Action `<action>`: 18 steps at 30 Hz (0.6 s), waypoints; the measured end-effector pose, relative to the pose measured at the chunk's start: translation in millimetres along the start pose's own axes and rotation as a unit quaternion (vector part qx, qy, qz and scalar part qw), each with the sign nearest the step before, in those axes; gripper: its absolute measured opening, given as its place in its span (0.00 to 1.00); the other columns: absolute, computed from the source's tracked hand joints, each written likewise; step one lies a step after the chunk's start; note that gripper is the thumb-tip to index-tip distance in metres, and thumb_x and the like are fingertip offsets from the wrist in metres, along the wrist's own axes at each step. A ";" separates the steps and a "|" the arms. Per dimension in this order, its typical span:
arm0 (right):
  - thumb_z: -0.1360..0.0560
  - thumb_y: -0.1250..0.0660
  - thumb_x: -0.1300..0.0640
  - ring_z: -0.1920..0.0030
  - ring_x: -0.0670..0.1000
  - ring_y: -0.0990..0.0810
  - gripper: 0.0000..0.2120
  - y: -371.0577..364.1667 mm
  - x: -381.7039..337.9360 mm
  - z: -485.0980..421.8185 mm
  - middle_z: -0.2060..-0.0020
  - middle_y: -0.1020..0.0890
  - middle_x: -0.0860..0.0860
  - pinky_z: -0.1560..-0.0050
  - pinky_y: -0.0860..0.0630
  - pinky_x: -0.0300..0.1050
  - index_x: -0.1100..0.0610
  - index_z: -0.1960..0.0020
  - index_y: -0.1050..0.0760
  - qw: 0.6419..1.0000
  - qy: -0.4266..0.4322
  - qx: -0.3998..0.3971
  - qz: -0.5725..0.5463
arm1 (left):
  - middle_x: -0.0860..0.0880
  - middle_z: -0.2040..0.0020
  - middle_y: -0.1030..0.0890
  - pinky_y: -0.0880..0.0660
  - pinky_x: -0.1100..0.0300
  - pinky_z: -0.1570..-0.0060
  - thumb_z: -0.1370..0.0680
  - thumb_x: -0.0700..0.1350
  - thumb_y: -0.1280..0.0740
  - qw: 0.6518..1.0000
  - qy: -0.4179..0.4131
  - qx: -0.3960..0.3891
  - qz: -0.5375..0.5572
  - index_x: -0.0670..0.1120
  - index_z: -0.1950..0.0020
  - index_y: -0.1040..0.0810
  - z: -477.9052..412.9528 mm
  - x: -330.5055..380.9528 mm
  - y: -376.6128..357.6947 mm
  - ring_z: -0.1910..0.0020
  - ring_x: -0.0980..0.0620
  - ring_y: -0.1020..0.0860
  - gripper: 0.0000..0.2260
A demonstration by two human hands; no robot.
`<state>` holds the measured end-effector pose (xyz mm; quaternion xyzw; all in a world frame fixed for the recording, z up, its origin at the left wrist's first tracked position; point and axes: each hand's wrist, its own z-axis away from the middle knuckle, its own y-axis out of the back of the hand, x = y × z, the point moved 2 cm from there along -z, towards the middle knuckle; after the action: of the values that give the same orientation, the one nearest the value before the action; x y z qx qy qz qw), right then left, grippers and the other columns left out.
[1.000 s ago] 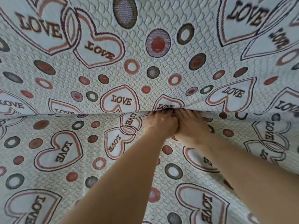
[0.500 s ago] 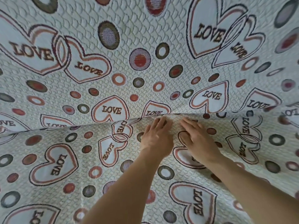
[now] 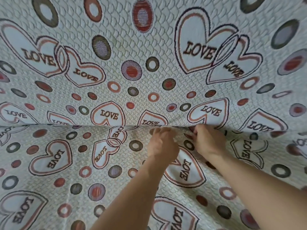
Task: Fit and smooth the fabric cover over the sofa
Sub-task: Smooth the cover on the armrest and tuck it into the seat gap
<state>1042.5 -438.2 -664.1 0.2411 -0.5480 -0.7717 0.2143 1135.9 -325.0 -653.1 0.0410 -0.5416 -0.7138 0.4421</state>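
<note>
fabric cover (image 3: 116, 52) is spread across the whole view; the sofa is fully hidden under it. the weave is pale and quilted, printed with outlined hearts reading "love" and coloured rings. a crease (image 3: 66, 125) is run side to side through the cover at about mid-frame. above the crease the cover is seen rising as a back panel. below the crease it is laid out as a seat panel. the upper panel is bulged slightly over the crease.

left hand (image 3: 162, 143) is placed just below the crease, near its middle, palm down. its fingers are held together and roughly straight, fingertips (image 3: 159, 131) pressed on the cover right at the crease; nothing is gripped.

right hand (image 3: 209, 141) is placed just below the crease too, further right along it, near the left hand but not touching it. its fingers (image 3: 196, 132) are curled down into the crease. the tips are hidden, so whether cloth is pinched cannot be told.

both forearms are bare and are reached in from below the crease. one "love" heart (image 3: 184, 170) is seen below the crease between the two wrists, partly covered.
</note>
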 end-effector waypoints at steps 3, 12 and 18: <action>0.24 0.37 0.55 0.51 0.57 0.19 0.07 9.0 6.8 10.9 0.51 0.19 0.54 0.60 0.29 0.45 0.56 0.48 0.27 0.998 0.064 0.006 0.003 | 0.51 0.33 0.28 0.37 0.57 0.31 0.20 0.43 0.40 0.999 -0.003 0.028 0.020 0.51 0.32 0.26 2.7 37.4 -5.4 0.33 0.49 0.34 0.17; 0.24 0.38 0.61 0.55 0.54 0.17 0.07 16.3 28.9 -14.4 0.55 0.16 0.52 0.63 0.27 0.44 0.54 0.48 0.25 0.983 0.166 0.082 0.008 | 0.49 0.29 0.33 0.39 0.53 0.29 0.24 0.45 0.41 0.993 -0.028 0.096 0.059 0.48 0.26 0.35 -9.4 54.8 -52.0 0.30 0.48 0.36 0.25; 0.30 0.33 0.58 0.31 0.56 0.33 0.27 -23.3 54.4 21.4 0.31 0.31 0.53 0.34 0.32 0.55 0.56 0.31 0.33 0.974 0.221 0.035 0.037 | 0.49 0.38 0.23 0.39 0.50 0.31 0.27 0.52 0.50 0.992 -0.062 0.104 -0.029 0.49 0.37 0.25 -24.4 58.5 -64.7 0.34 0.46 0.30 0.23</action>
<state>984.9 -447.5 -687.6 0.3925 -0.5221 -0.6712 0.3505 1075.6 -381.1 -690.9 0.0581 -0.6374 -0.6675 0.3806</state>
